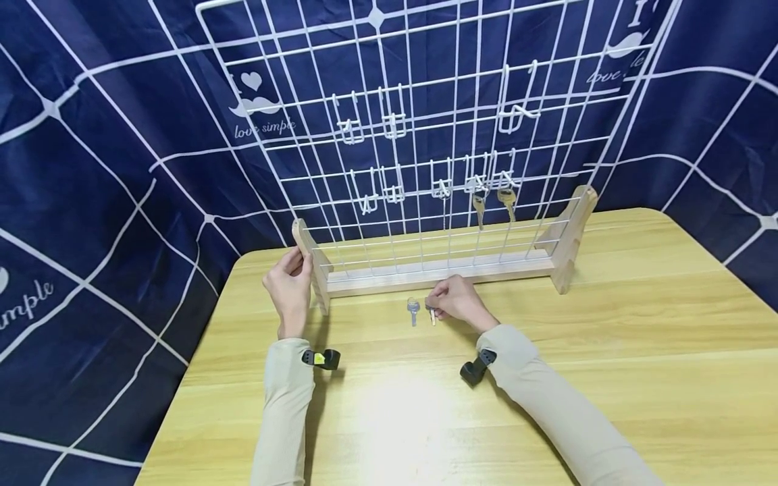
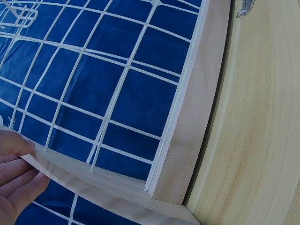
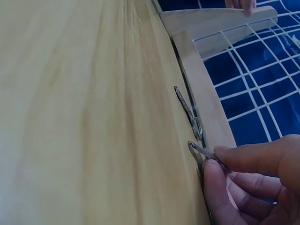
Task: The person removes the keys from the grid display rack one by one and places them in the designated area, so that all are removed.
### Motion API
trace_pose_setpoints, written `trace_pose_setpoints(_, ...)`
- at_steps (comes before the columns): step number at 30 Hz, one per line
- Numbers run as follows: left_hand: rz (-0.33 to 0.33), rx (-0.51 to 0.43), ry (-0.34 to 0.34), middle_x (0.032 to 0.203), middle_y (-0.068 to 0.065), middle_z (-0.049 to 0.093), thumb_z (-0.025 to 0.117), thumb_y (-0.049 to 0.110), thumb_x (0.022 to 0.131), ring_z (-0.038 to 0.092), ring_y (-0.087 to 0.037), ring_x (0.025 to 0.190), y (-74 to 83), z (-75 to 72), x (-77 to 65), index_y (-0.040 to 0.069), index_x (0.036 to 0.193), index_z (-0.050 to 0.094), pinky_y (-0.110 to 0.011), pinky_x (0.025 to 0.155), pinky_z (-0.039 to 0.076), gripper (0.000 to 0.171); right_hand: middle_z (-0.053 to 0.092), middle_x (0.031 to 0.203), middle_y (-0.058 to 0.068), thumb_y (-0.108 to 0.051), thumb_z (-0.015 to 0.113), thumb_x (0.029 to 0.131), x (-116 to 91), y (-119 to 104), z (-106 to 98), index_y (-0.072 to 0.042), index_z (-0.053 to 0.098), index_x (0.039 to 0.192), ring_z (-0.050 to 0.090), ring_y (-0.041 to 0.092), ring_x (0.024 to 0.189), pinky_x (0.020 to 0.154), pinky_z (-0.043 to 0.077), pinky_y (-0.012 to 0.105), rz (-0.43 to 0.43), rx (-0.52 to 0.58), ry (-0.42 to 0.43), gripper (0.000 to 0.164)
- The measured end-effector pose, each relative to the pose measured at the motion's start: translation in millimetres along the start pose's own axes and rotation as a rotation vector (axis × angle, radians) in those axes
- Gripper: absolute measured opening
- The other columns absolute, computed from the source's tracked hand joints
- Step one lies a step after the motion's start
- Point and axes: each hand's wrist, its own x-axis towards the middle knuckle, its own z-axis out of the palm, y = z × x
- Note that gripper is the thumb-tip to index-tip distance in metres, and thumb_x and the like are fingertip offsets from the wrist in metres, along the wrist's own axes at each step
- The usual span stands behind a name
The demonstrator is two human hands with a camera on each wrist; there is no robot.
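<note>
My right hand (image 1: 460, 300) pinches a small silver key (image 1: 433, 314) between thumb and fingers at the table, in front of the rack's base bar. In the right wrist view the held key's shaft (image 3: 200, 149) sticks out past the fingertips. Beside it a second silver key (image 1: 413, 312) lies on the table. My left hand (image 1: 290, 283) holds the left wooden end support (image 1: 320, 275) of the white wire grid rack. The left wrist view shows the thumb and fingers (image 2: 23, 187) at that support's edge.
Several white wire hooks (image 1: 394, 125) hang on the grid in two rows. Brass-coloured keys (image 1: 507, 202) hang from lower hooks at the right. The right wooden support (image 1: 568, 243) stands on the table (image 1: 644, 310). A dark blue patterned cloth (image 1: 91, 270) surrounds the table's back and sides.
</note>
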Motion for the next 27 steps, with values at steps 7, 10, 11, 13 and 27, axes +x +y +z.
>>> trace_pose_setpoints(7,-0.006,-0.006,0.0,0.096,-0.024,0.07,0.07,0.001,0.085,0.071,-0.033,0.086,1.4,-0.3,-0.5,-0.008,0.107,0.07,-0.023,0.072,0.058,0.024,0.068,0.074,0.01,-0.002,0.07,0.084,1.7,-4.9,2.3,0.002,0.071,0.086,0.063,0.013,0.056,0.055,0.058,0.024,0.008,-0.049,0.006,0.005)
trace_pose_setpoints(10,-0.017,-0.016,-0.001,0.097,-0.025,0.07,0.07,0.0,0.085,0.07,-0.034,0.087,1.8,0.1,0.3,-0.009,0.107,0.07,-0.021,0.072,0.058,0.024,0.067,0.074,0.01,0.0,0.071,0.082,1.1,-7.0,2.8,0.002,0.07,0.086,0.063,0.014,0.057,0.056,0.059,0.024,0.003,-0.052,0.007,0.005)
trace_pose_setpoints(11,-0.021,-0.019,0.0,0.096,-0.025,0.07,0.07,0.0,0.085,0.07,-0.035,0.087,1.7,0.2,0.8,-0.009,0.107,0.07,-0.02,0.072,0.058,0.024,0.067,0.074,0.011,0.001,0.071,0.081,0.7,-7.4,2.8,0.003,0.07,0.087,0.064,0.015,0.057,0.056,0.059,0.024,-0.003,-0.06,0.007,0.006)
trace_pose_setpoints(13,-0.019,-0.016,0.0,0.097,-0.025,0.07,0.07,0.001,0.085,0.071,-0.034,0.087,1.5,0.0,1.1,-0.008,0.107,0.07,-0.02,0.072,0.058,0.024,0.067,0.075,0.01,0.002,0.072,0.08,-0.5,-8.4,2.9,0.002,0.069,0.091,0.064,0.015,0.057,0.056,0.058,0.024,-0.005,-0.074,0.01,0.012)
trace_pose_setpoints(27,-0.027,-0.024,-0.005,0.098,-0.024,0.07,0.07,0.002,0.086,0.071,-0.032,0.088,1.4,0.8,0.8,-0.007,0.108,0.07,-0.027,0.075,0.058,0.024,0.066,0.075,0.01,-0.002,0.078,0.077,-5.1,-13.3,2.5,0.003,0.061,0.104,0.065,0.016,0.056,0.053,0.054,0.023,0.027,-0.165,0.026,0.033)
